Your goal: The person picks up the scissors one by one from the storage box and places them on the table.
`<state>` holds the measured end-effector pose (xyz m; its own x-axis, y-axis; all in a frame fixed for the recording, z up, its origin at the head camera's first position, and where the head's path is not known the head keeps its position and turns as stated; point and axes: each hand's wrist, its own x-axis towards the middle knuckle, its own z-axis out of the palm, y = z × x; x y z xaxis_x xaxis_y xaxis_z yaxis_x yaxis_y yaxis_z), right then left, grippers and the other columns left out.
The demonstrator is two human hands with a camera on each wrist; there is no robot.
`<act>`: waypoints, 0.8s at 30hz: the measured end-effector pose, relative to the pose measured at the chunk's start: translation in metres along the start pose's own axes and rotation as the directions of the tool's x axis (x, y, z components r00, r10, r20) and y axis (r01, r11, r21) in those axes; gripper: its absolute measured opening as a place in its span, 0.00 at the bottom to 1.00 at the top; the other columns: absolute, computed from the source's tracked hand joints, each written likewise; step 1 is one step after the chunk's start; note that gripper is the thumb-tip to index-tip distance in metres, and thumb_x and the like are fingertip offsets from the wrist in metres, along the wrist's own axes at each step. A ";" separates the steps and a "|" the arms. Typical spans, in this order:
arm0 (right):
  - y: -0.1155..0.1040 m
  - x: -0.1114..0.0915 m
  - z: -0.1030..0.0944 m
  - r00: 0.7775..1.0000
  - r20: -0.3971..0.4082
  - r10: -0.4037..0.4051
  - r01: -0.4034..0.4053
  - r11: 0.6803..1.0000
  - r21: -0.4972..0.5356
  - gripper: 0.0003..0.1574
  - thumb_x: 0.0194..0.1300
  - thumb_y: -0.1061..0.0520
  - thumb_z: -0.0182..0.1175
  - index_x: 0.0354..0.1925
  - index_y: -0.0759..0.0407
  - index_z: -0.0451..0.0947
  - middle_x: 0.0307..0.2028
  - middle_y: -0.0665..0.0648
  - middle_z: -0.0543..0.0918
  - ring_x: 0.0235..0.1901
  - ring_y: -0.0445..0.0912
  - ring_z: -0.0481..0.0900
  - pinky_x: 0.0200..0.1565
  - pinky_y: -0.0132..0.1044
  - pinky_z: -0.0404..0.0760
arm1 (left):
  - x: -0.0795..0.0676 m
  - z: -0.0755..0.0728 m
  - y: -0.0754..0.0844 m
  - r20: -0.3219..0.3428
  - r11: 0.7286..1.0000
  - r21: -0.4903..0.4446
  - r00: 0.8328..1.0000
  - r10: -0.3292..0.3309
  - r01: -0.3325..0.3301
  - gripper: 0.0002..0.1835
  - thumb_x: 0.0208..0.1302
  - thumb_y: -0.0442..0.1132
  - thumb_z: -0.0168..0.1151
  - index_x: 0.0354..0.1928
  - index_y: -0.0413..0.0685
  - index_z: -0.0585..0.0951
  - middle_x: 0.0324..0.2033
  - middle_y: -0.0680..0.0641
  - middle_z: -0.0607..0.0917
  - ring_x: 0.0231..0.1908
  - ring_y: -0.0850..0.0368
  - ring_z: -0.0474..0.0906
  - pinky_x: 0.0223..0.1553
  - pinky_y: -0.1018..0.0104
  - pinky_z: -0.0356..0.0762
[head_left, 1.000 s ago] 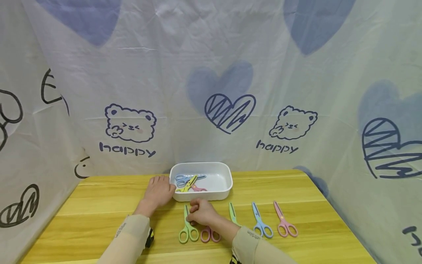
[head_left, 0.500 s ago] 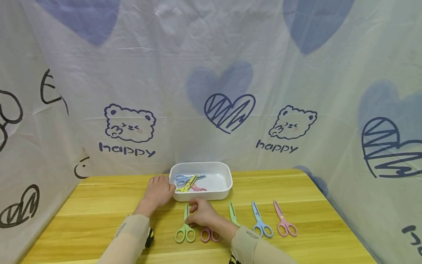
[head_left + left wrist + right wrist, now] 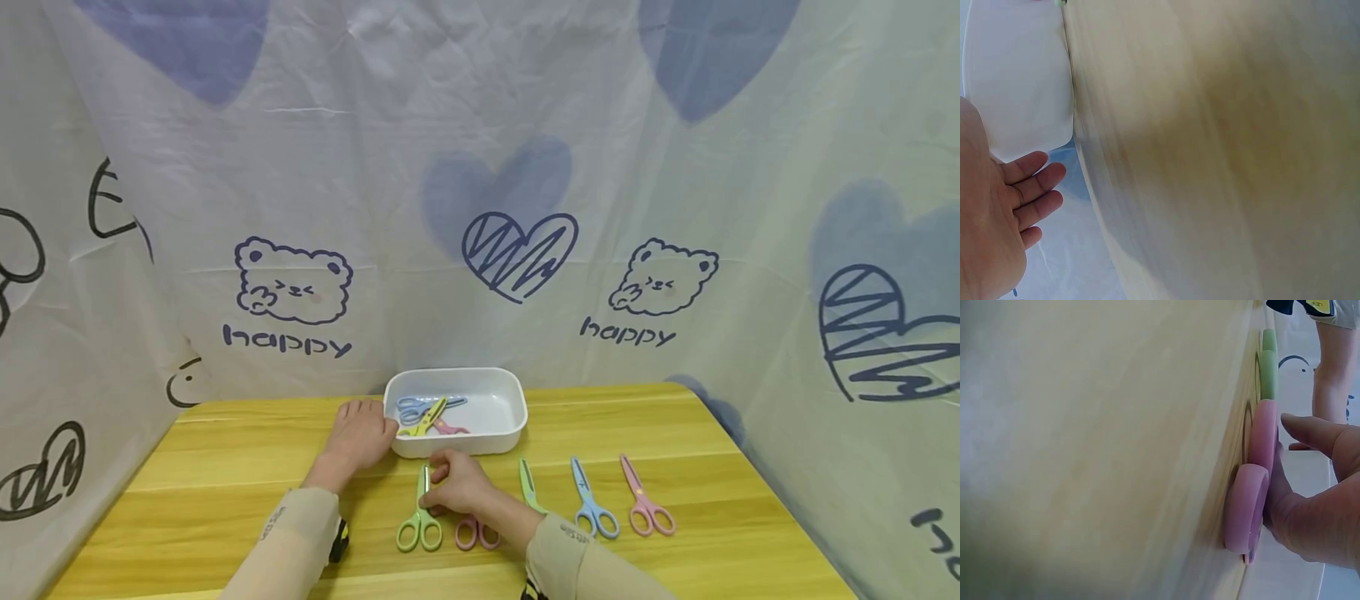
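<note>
Curtain (image 3: 405, 192): we see it hanging, printed, beyond both hands, with a wooden table (image 3: 232, 475) beneath them.
Left hand (image 3: 360, 433): relaxed fingers beside the tray (image 3: 465, 447); its thumb meets the rim, though we cannot tell whether it presses.
Right hand (image 3: 461, 485): loosely bent, thumb and fingers parted; we see it touching the green scissors (image 3: 421, 512) on its left, with no closed grip.
Pink scissors (image 3: 1245, 509): partly under the right hand, only the handles showing to our head view.
Snag risk: we judge that the right palm, lying so low, could drag the pink scissors along.
Slip risk: with thumb and fingers this loose, we might lose the slim green blades on lifting.
Tray risk: those blades point at the tray just ahead of the right hand; a forward push could knock it.
Change: against a second ago, the green handles sit farther left of the right hand; we find tray and left hand practically unmoved.
</note>
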<state>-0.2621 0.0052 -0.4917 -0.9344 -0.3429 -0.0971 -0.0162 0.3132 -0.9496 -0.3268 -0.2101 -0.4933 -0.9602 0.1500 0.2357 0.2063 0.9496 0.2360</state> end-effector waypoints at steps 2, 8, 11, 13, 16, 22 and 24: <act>0.000 -0.001 0.000 1.000 -0.006 0.000 0.000 1.000 0.012 0.41 0.47 0.77 0.74 0.60 0.74 0.72 0.40 0.63 0.78 0.23 0.48 0.84 0.29 0.39 0.88 | 0.000 -0.001 0.001 0.011 1.000 0.000 1.000 -0.004 0.004 0.25 0.74 0.45 0.44 0.55 0.25 0.74 0.48 0.33 0.78 0.54 0.34 0.70 0.65 0.38 0.62; -0.007 -0.008 -0.004 0.999 -0.029 -0.020 0.021 0.999 0.049 0.40 0.49 0.75 0.73 0.61 0.73 0.73 0.40 0.62 0.78 0.23 0.46 0.83 0.30 0.39 0.88 | -0.002 -0.002 0.000 0.013 1.000 -0.005 1.000 -0.011 0.011 0.26 0.75 0.45 0.45 0.57 0.25 0.74 0.49 0.32 0.78 0.55 0.34 0.70 0.66 0.38 0.61; -0.012 -0.011 -0.008 0.999 -0.033 -0.042 0.044 0.996 0.076 0.39 0.51 0.73 0.72 0.62 0.73 0.73 0.42 0.64 0.78 0.24 0.49 0.83 0.31 0.42 0.88 | -0.003 -0.003 0.001 0.011 1.000 0.001 1.000 -0.009 0.009 0.26 0.75 0.45 0.45 0.57 0.25 0.74 0.50 0.32 0.79 0.55 0.34 0.70 0.67 0.38 0.61; -0.014 -0.013 -0.013 0.998 -0.029 -0.052 0.055 0.991 0.121 0.37 0.53 0.73 0.71 0.62 0.73 0.72 0.44 0.65 0.78 0.26 0.50 0.83 0.33 0.45 0.89 | -0.003 -0.005 0.002 0.015 1.000 0.004 1.000 -0.012 0.012 0.25 0.74 0.44 0.45 0.56 0.25 0.74 0.50 0.32 0.79 0.55 0.34 0.71 0.67 0.38 0.61; -0.019 -0.014 -0.020 0.997 -0.026 -0.074 0.077 0.978 0.195 0.35 0.57 0.71 0.69 0.62 0.73 0.71 0.47 0.68 0.78 0.31 0.49 0.82 0.36 0.46 0.89 | -0.003 -0.006 0.005 0.021 1.000 0.010 1.000 -0.016 0.016 0.25 0.75 0.44 0.45 0.56 0.26 0.74 0.50 0.32 0.79 0.56 0.34 0.71 0.68 0.38 0.61; -0.026 -0.005 -0.037 0.977 -0.065 -0.201 0.210 0.958 0.196 0.29 0.64 0.68 0.64 0.62 0.75 0.73 0.51 0.74 0.82 0.39 0.48 0.86 0.42 0.48 0.89 | -0.003 -0.005 0.005 0.013 1.000 -0.003 1.000 -0.016 0.016 0.25 0.74 0.44 0.45 0.56 0.26 0.74 0.50 0.32 0.78 0.56 0.34 0.70 0.67 0.38 0.61; -0.027 -0.001 -0.044 0.967 -0.093 -0.236 0.250 0.951 0.182 0.28 0.66 0.66 0.64 0.62 0.76 0.73 0.52 0.74 0.82 0.39 0.48 0.86 0.44 0.49 0.89 | -0.002 -0.004 0.004 0.005 1.000 -0.010 1.000 -0.010 0.010 0.25 0.73 0.44 0.45 0.56 0.26 0.74 0.49 0.32 0.78 0.55 0.34 0.70 0.67 0.38 0.61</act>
<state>-0.2761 0.0358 -0.4526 -0.9329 -0.3236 0.1580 -0.1838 0.0507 -0.9817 -0.3230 -0.2079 -0.4891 -0.9631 0.1422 0.2285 0.1988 0.9482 0.2477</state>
